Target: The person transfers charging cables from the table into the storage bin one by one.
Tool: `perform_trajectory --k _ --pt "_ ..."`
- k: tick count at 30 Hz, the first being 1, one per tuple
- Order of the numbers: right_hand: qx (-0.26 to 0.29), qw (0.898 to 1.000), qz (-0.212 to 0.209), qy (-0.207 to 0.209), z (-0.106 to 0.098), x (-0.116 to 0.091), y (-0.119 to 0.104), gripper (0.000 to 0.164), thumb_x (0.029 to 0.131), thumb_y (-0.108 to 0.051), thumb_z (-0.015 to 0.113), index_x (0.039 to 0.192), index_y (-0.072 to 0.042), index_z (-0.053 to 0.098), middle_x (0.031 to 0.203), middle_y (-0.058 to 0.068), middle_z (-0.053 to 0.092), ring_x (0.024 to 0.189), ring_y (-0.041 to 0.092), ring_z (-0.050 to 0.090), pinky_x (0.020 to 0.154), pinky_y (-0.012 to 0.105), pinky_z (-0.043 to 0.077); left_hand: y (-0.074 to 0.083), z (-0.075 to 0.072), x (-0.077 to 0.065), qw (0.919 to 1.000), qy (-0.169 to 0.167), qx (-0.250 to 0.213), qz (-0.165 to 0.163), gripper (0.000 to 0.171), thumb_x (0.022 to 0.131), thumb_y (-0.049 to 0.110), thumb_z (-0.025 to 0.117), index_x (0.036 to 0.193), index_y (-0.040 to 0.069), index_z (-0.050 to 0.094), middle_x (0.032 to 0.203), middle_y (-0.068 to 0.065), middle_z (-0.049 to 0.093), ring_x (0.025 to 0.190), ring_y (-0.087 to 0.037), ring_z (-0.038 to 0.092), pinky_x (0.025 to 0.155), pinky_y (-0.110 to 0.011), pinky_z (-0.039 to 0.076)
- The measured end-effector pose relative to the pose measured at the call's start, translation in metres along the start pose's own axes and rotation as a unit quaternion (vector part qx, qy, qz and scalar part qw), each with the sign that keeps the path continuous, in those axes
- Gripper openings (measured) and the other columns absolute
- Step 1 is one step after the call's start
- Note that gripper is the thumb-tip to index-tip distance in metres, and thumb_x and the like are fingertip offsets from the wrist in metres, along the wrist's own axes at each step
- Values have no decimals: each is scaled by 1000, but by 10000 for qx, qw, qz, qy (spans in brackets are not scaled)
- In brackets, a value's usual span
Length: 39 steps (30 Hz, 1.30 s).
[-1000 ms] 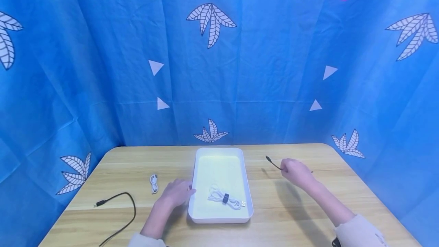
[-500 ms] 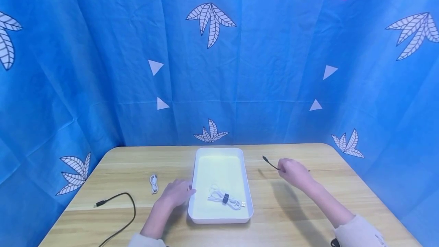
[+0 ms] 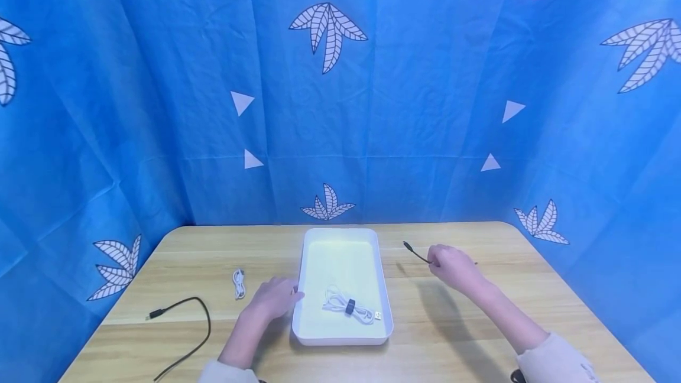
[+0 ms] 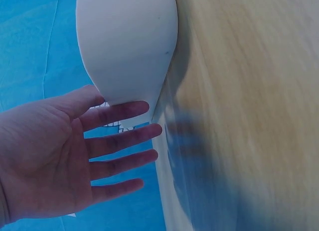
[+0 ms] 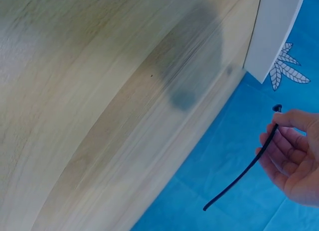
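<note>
My left hand [image 3: 273,299] is at the left wall of a white tray [image 3: 340,340]. In the left wrist view, the thumb goes over the rim and the index finger lies along the outside of the wall, pinching it; the other fingers are stretched out beside it. Inside the tray lies a coiled white USB cable [image 3: 336,301] with a dark strap round it. To the tray's right, my right hand [image 3: 454,266] holds a short black cable [image 5: 239,177] above the table, pinched between thumb and fingers. One plug end sticks out toward the tray, while the other end hangs free.
On the left of the wooden table [image 3: 186,265] lie a small bundled white cable [image 3: 239,284] and a longer black cable [image 3: 204,318] in a loose curve. Behind the table hangs a blue curtain [image 3: 340,135] with leaf prints.
My right hand has drifted slightly left toward the tray, carrying the black cable. The left hand and the tray have stayed in place.
</note>
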State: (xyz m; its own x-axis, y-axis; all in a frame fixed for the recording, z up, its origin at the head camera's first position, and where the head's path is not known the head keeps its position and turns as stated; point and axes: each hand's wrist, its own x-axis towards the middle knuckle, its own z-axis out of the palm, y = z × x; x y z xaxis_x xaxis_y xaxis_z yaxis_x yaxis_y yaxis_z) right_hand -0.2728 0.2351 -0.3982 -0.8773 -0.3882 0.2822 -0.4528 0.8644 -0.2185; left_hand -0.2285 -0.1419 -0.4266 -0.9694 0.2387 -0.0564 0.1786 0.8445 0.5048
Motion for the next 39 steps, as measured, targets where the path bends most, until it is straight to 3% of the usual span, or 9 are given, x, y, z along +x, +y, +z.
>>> perform_trajectory --k 39 --pt "6 9999 -167 30 6 6 -19 10 75 1 65 76 -7 61 71 -3 54 66 15 55 59 31 46 1 1 -1 9999 -15 -66 -90 18 90 18 56 100 5 63 71 0 50 65 -16 47 58 -32 41"
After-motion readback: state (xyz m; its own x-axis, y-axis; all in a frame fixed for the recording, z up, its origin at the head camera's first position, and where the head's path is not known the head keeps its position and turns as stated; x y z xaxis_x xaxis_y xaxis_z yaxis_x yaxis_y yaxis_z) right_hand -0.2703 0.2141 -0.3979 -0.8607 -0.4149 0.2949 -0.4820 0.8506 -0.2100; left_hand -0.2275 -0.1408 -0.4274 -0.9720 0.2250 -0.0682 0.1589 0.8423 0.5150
